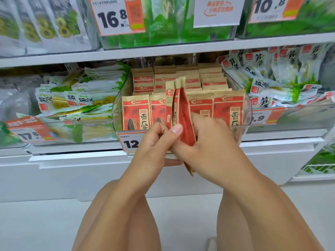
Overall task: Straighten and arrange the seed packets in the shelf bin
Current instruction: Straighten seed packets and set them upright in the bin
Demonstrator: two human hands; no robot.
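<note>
A clear plastic shelf bin (247, 113) on the middle shelf holds rows of red and tan seed packets (227, 109) standing upright. In front of the bin, a small bunch of the same packets (178, 109) is held edge-on, tilted slightly, with tops fanned apart. My left hand (154, 142) pinches the bunch from the left, thumb tip against a packet face. My right hand (210, 142) grips the bunch from the right, fingers curled round its lower half. The bottom corner of one packet pokes out below my right hand.
Green and white snack bags (76, 98) fill the bin to the left, more (282, 73) to the right. Orange price tags (130, 142) hang on the bin fronts. Another stocked shelf (163, 49) runs above. White cabinet fronts and floor lie below, with my knees near the frame's bottom.
</note>
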